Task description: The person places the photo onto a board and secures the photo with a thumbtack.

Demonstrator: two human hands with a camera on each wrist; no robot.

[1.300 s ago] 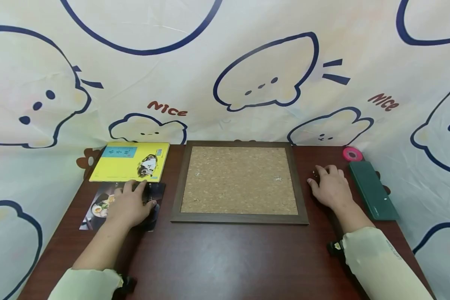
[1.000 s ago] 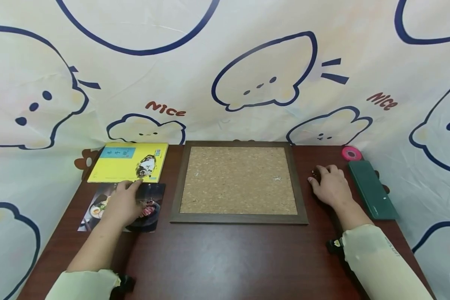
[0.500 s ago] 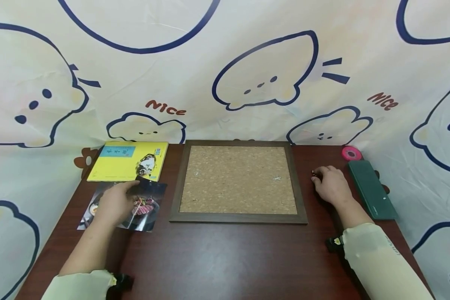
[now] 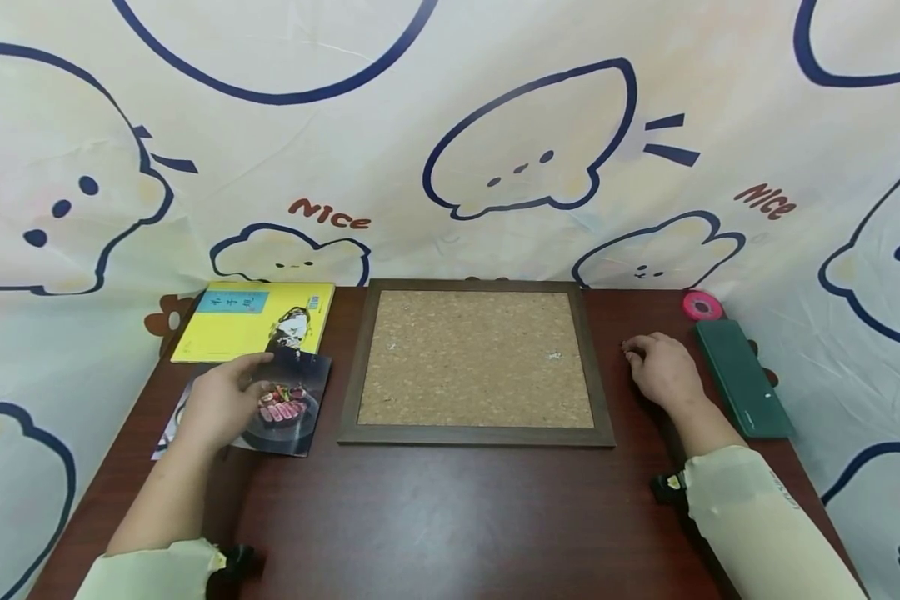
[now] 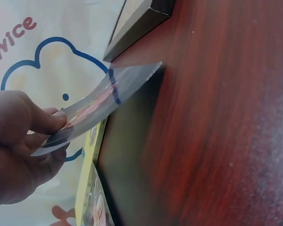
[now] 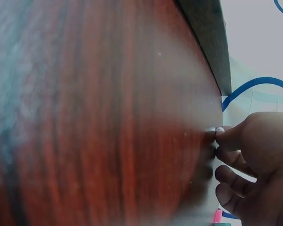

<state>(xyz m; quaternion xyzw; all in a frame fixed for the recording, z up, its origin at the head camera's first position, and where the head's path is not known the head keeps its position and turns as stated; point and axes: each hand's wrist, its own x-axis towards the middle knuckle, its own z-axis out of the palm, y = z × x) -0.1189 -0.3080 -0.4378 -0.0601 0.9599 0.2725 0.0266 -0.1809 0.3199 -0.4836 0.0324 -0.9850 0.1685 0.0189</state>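
My left hand (image 4: 221, 400) pinches a glossy photo print of sliced meat on a dark plate (image 4: 288, 404) by its edge, thumb on top. In the left wrist view the print (image 5: 101, 101) bends, its far end raised off the table. A second food photo (image 4: 167, 435) lies beneath, mostly hidden by the hand and print. My right hand (image 4: 662, 371) is low at the table, right of the framed cork board (image 4: 480, 358). In the right wrist view its fingers are curled, thumb (image 6: 228, 136) close to the index finger; I cannot tell whether something tiny sits between them.
A yellow book (image 4: 232, 325) lies at the back left, behind the photos. At the right are a green case (image 4: 744, 379) and a pink tape roll (image 4: 702, 305). A patterned cloth (image 4: 450, 150) surrounds the table's back and sides.
My left hand has gone from spread fingers over the photos to pinching the upper print, lifting its edge and drawing slightly left. My right thumb has drawn in towards the index finger over small dark bits.
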